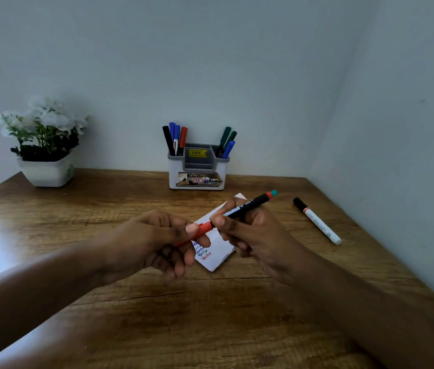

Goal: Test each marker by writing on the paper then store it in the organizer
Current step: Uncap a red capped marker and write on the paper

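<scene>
**Bench in a pale room corner, red-capped marker held above it**

Two pale grey-blue walls meet in a corner on the right. The brown wooden bench fills the space below them, with dark grain lines and a bright patch of light at its left edge.

The left hand pinches the red cap between thumb and fingers. The right hand is curled round the black body. Together they hold the red-capped marker in the air over the middle of the bench, just above the paper.

A white pot of white flowers stands at the back left. The white and grey organizer stands at the back middle by the wall, with stored markers standing in its left and right pockets.

The paper lies flat, with coloured writing on it.

The red-capped marker slants. Its red cap points near and left, and its green-blue end points far and right.

A loose marker, white with a black cap, lies flat on the right. Its cap points to the back.
</scene>
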Action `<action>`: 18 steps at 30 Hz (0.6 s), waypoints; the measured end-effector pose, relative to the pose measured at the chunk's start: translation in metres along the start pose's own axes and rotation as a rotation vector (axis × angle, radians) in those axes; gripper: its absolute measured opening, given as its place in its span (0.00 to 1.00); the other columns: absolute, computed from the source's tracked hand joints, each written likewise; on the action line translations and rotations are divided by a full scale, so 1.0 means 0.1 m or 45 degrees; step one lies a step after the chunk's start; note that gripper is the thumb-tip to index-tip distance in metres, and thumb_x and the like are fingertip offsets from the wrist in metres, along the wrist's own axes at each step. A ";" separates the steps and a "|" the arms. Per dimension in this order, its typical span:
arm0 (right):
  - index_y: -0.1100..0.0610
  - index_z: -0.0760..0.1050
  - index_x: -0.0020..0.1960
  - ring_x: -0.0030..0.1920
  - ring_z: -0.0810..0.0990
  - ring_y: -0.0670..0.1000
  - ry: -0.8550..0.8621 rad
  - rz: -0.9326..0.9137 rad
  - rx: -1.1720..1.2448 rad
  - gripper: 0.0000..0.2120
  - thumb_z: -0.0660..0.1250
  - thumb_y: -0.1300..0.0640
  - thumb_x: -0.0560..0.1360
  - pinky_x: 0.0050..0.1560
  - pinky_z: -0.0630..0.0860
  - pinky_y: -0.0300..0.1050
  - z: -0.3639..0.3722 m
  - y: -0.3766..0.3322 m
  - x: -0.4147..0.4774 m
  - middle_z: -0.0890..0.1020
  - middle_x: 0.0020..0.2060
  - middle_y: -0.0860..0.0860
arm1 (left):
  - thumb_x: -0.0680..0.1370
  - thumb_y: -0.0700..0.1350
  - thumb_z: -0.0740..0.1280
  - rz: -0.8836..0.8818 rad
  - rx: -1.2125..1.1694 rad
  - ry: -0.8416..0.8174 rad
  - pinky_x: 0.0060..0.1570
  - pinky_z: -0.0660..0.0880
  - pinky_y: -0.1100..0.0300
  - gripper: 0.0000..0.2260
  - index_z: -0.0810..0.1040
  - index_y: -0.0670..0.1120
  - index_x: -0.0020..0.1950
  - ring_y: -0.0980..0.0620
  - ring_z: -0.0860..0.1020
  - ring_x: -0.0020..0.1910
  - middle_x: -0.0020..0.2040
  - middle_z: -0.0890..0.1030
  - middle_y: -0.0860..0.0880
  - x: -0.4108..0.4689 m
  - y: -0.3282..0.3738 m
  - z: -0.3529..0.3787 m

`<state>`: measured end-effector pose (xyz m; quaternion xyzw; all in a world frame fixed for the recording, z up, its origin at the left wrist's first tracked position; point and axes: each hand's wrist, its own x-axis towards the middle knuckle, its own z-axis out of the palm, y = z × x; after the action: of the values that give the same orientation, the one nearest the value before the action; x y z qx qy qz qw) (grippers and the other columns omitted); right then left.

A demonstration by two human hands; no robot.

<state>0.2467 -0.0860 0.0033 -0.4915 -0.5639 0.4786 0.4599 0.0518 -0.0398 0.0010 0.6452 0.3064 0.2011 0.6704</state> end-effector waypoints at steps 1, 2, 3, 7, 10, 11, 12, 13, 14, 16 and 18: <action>0.54 0.77 0.42 0.26 0.64 0.43 0.005 0.017 0.019 0.08 0.70 0.50 0.67 0.26 0.60 0.37 -0.01 0.00 0.01 0.75 0.26 0.46 | 0.73 0.50 0.65 -0.008 0.000 0.024 0.27 0.75 0.63 0.14 0.84 0.42 0.45 0.52 0.77 0.27 0.32 0.80 0.44 0.01 0.01 0.01; 0.54 0.77 0.42 0.25 0.64 0.43 0.004 0.029 0.035 0.09 0.70 0.49 0.66 0.26 0.60 0.37 -0.01 0.00 0.01 0.74 0.26 0.46 | 0.73 0.49 0.64 -0.016 0.007 0.041 0.26 0.75 0.64 0.13 0.83 0.41 0.45 0.53 0.76 0.26 0.31 0.79 0.44 0.02 0.02 0.03; 0.53 0.77 0.41 0.25 0.64 0.43 -0.003 0.036 0.049 0.09 0.70 0.49 0.66 0.26 0.60 0.37 0.00 0.01 0.00 0.74 0.26 0.46 | 0.73 0.48 0.64 -0.022 0.014 0.053 0.25 0.74 0.64 0.13 0.83 0.40 0.46 0.53 0.76 0.25 0.31 0.79 0.45 0.02 0.02 0.04; 0.54 0.76 0.41 0.24 0.64 0.42 -0.034 0.013 0.064 0.09 0.70 0.50 0.65 0.25 0.59 0.36 -0.01 0.00 -0.01 0.74 0.27 0.47 | 0.73 0.48 0.64 -0.016 0.026 0.074 0.24 0.73 0.65 0.13 0.83 0.40 0.46 0.55 0.74 0.23 0.29 0.77 0.46 0.03 0.06 0.08; 0.55 0.77 0.44 0.25 0.66 0.42 0.000 -0.030 0.070 0.10 0.69 0.50 0.66 0.24 0.62 0.34 -0.05 -0.05 0.01 0.77 0.28 0.48 | 0.72 0.49 0.64 0.021 0.092 0.114 0.26 0.75 0.64 0.15 0.82 0.40 0.49 0.54 0.77 0.26 0.31 0.80 0.46 0.07 0.14 0.10; 0.55 0.78 0.44 0.26 0.67 0.42 0.028 -0.043 0.055 0.11 0.69 0.50 0.66 0.25 0.63 0.34 -0.06 -0.06 0.01 0.78 0.30 0.48 | 0.72 0.50 0.64 0.042 0.133 0.129 0.28 0.76 0.64 0.16 0.82 0.40 0.51 0.53 0.79 0.29 0.33 0.82 0.46 0.11 0.16 0.10; 0.54 0.78 0.44 0.27 0.69 0.43 0.059 -0.060 0.040 0.11 0.69 0.49 0.65 0.25 0.65 0.35 -0.07 -0.08 0.00 0.79 0.31 0.48 | 0.72 0.51 0.64 0.065 0.179 0.156 0.31 0.77 0.63 0.16 0.82 0.41 0.51 0.52 0.81 0.32 0.36 0.84 0.46 0.14 0.18 0.10; 0.53 0.78 0.45 0.30 0.72 0.43 0.097 -0.079 0.036 0.11 0.68 0.49 0.65 0.26 0.67 0.36 -0.08 -0.09 0.01 0.79 0.33 0.47 | 0.72 0.52 0.64 0.093 0.228 0.199 0.34 0.79 0.63 0.17 0.82 0.42 0.52 0.52 0.83 0.36 0.40 0.85 0.46 0.18 0.19 0.09; 0.53 0.77 0.45 0.33 0.75 0.44 0.145 -0.102 0.048 0.11 0.67 0.49 0.66 0.28 0.70 0.37 -0.11 -0.11 0.03 0.80 0.34 0.46 | 0.71 0.53 0.65 0.127 0.274 0.261 0.38 0.80 0.62 0.17 0.82 0.44 0.52 0.52 0.83 0.41 0.43 0.86 0.47 0.22 0.19 0.06; 0.53 0.75 0.46 0.43 0.80 0.47 0.250 -0.175 0.084 0.07 0.64 0.51 0.71 0.34 0.76 0.41 -0.23 -0.16 0.08 0.82 0.39 0.47 | 0.72 0.54 0.66 0.233 0.378 0.471 0.47 0.80 0.61 0.14 0.81 0.49 0.53 0.55 0.82 0.48 0.48 0.85 0.52 0.35 0.15 -0.06; 0.53 0.71 0.46 0.47 0.82 0.50 0.298 -0.245 0.044 0.04 0.60 0.54 0.77 0.43 0.79 0.45 -0.40 -0.27 0.17 0.83 0.41 0.48 | 0.74 0.50 0.68 0.344 0.400 0.751 0.56 0.77 0.55 0.13 0.79 0.52 0.58 0.57 0.80 0.53 0.53 0.82 0.55 0.50 0.09 -0.23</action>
<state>0.2819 -0.0671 0.0355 -0.4796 -0.5427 0.3812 0.5746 0.0741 0.0111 0.0027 0.6892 0.4257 0.4159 0.4133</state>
